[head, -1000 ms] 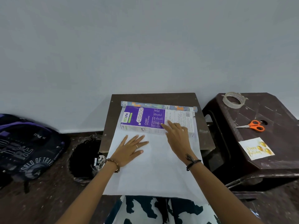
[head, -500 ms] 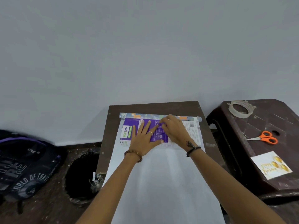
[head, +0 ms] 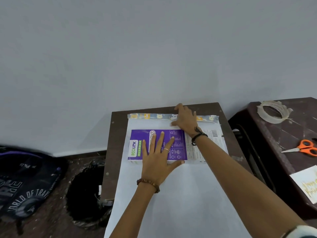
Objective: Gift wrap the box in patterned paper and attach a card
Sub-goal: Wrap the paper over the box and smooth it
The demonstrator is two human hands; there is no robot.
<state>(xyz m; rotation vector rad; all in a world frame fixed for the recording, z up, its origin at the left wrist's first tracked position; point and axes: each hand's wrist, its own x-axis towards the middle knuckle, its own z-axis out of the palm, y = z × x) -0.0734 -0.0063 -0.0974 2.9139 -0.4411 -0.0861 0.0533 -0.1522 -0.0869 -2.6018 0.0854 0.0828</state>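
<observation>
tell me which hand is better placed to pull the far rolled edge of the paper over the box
Right. The right hand is on the rolled edge; the left hand lies flat on the box.

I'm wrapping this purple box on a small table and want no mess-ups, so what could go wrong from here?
1. The white-backed patterned wrapping paper hangs past the brown table's near edge, so it might slide or crease.
2. The right hand is at the paper's curled far edge; pulling it over could shift the purple cardboard box, which only the flat left hand steadies.
</observation>
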